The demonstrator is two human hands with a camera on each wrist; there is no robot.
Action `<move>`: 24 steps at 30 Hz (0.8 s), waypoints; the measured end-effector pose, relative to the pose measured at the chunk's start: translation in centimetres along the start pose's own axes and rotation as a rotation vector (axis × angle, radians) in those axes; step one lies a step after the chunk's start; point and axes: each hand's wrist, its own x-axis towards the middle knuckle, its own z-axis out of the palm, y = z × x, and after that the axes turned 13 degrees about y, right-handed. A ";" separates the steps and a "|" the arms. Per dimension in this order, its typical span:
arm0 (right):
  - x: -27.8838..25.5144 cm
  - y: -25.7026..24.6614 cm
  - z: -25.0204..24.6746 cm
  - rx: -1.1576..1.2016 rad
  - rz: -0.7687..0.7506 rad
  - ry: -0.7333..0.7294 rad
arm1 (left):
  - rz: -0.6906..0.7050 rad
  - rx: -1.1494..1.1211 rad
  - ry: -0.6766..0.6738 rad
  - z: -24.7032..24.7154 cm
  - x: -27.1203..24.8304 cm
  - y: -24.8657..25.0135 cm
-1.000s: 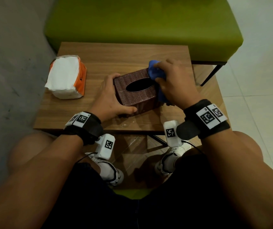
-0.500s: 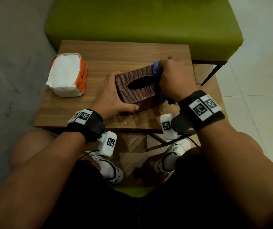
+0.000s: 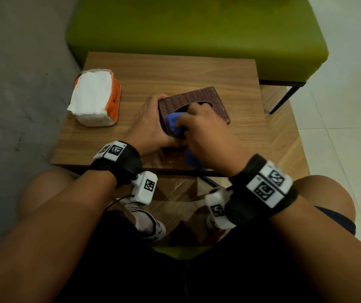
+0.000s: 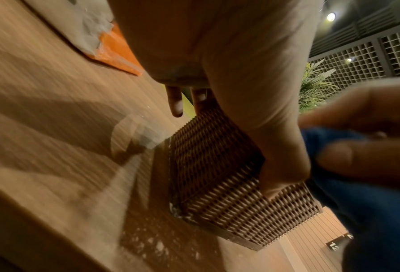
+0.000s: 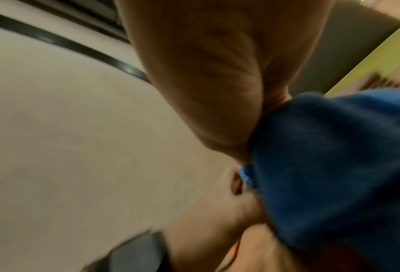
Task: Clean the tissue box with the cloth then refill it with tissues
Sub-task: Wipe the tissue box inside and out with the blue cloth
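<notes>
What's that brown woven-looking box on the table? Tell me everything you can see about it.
The tissue box is dark reddish-brown with a ribbed, woven-looking surface, seemingly plastic wicker. Its top has a dark oval opening, partly covered. It sits on the wooden table, turned at an angle to the edges. The left hand holds its near-left corner, thumb on the near side. The right hand presses a bunched blue cloth on its top by the opening. Pale specks lie beside its base.

A wooden table [image 3: 175, 68] stands before a green bench [image 3: 197, 29] on a tiled floor [image 3: 350, 119].
</notes>
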 end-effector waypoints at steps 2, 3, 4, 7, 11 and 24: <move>-0.4 2.9 -1.5 -0.047 0.092 0.028 | 0.024 0.012 0.005 0.0 0.0 0.0; -0.5 4.1 -2.1 -0.060 0.150 0.049 | 0.023 0.014 0.006 0.1 0.0 0.0; -0.6 4.7 -2.6 -0.082 0.192 0.072 | 0.022 0.017 0.005 0.1 0.0 0.0; -0.5 2.1 -1.4 -0.087 0.163 0.097 | 0.021 0.015 0.008 0.2 -0.1 0.2; -0.7 -1.0 0.3 0.007 0.007 0.034 | 0.002 -0.007 0.004 0.0 -0.2 0.1; -1.9 9.1 0.3 0.434 0.542 0.638 | -0.184 -0.154 0.053 -0.1 0.4 0.6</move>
